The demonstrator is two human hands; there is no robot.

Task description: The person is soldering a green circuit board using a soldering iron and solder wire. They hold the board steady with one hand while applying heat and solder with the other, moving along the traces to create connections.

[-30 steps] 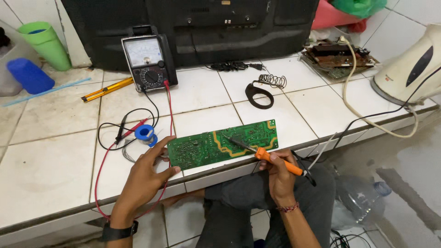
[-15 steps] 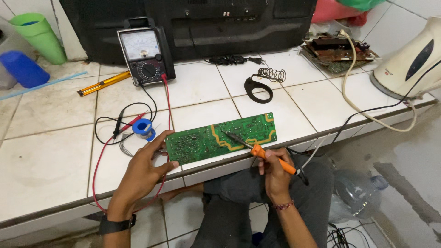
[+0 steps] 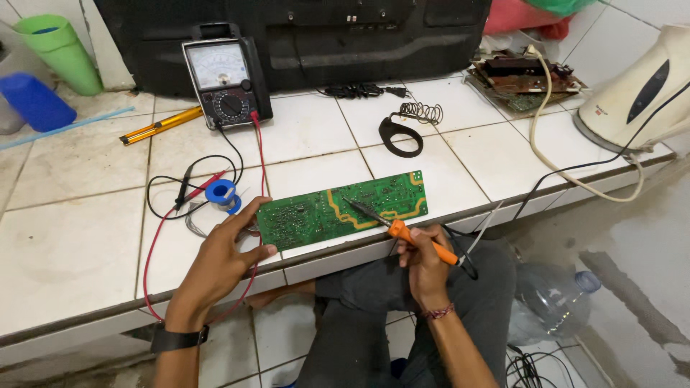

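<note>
A green circuit board [image 3: 323,212] lies flat near the front edge of the white tiled counter [image 3: 79,237]. My left hand [image 3: 223,255] rests on the board's left end and holds it down. My right hand [image 3: 420,255] grips an orange-handled soldering iron [image 3: 402,231] whose dark tip touches the middle of the board. A blue spool of solder wire [image 3: 221,194] sits just behind my left hand, among black and red test leads [image 3: 190,188].
An analog multimeter [image 3: 224,80] stands at the back by a black television housing [image 3: 323,36]. A yellow tool [image 3: 159,125], a coiled iron stand [image 3: 402,129], a second circuit board [image 3: 521,79], a white kettle [image 3: 640,86], a green cup [image 3: 61,54] and a plastic bottle [image 3: 553,298] are around.
The view has shifted slightly, so everything sits a bit lower and to the left. Both hands keep their grip, and the iron tip stays on the board.
</note>
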